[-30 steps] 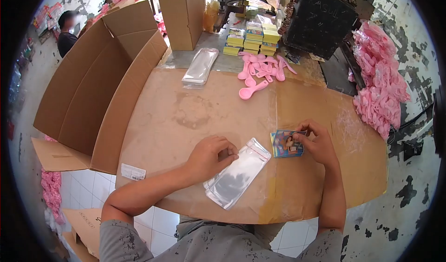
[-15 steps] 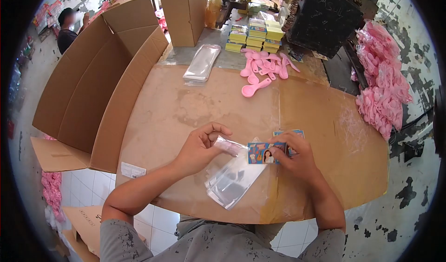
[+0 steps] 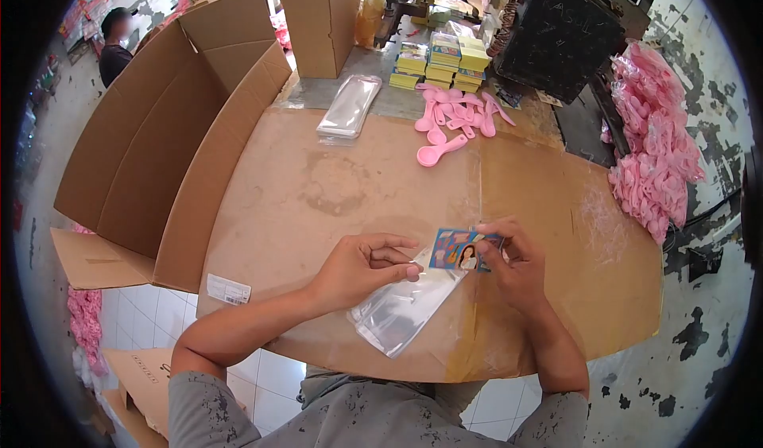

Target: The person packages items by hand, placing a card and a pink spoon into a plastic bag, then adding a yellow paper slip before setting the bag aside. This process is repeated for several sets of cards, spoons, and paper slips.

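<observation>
My right hand (image 3: pixel 515 263) pinches a blue printed card (image 3: pixel 451 249) with a picture of a person on it, tilted above the table. To its left, my left hand (image 3: pixel 367 269) has its thumb and fingers apart, with nothing visible between them. Below and between both hands lies a pile of clear plastic bags (image 3: pixel 404 314), its upper end partly hidden by my left fingers and the card. Whether the left thumb touches the top bag is hard to make out.
Pink plastic scoops (image 3: pixel 455 116) lie beyond my hands, beside another stack of clear bags (image 3: pixel 350 108). Stacked cards (image 3: pixel 437 60) stand at the back. A large open carton (image 3: pixel 171 146) is at the left, a black metal box (image 3: pixel 560 31) and bagged pink items (image 3: pixel 656 146) at the right. Another person (image 3: pixel 116 46) is far left.
My left hand has let go of the crumpled edge of clear plastic and spread its fingers. The card in my right hand has moved slightly up and right.
</observation>
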Motion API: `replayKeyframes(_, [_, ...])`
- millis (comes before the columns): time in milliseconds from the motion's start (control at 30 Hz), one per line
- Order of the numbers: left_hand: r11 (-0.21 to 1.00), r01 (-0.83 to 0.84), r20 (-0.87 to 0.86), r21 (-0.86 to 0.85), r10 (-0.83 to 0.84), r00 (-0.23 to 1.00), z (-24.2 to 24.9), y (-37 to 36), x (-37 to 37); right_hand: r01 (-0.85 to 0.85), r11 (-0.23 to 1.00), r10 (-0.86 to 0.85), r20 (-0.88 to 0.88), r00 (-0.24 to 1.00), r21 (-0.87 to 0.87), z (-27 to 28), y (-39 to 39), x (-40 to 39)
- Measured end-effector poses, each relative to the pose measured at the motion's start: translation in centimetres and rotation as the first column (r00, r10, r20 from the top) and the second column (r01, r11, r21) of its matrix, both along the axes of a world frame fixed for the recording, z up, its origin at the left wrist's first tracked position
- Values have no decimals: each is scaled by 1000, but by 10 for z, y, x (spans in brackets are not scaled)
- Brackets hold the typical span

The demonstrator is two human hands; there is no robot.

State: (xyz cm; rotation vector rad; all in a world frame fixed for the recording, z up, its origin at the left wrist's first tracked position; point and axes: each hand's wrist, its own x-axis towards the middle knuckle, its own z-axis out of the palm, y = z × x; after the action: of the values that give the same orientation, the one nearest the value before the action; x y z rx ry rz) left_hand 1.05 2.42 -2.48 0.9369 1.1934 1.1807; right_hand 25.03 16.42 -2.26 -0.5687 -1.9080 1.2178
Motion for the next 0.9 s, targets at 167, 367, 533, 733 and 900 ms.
replayKeyframes(167, [992, 97, -103, 75, -89, 991, -3, -4, 7, -225, 945, 166, 245, 955, 238, 16, -8, -9])
replayKeyframes(367, [990, 60, -65, 127, -52, 997, -5, -4, 9, -67, 964, 71, 5, 997, -257, 5, -27, -19])
replayKeyframes(533, [987, -19, 42, 159, 13, 999, -8, -3, 4, -197, 980, 199, 176, 964, -27, 11, -22, -15])
replayKeyframes(733, [998, 1, 8, 65, -2, 1000, -12, 4, -8, -451, 867, 322, 452, 832, 211, 35, 41, -32])
replayKeyframes(900, [994, 26, 88, 102, -35, 996, -20, 15, -28, 23, 742, -317, 320, 893, 670, 3, 197, -75])
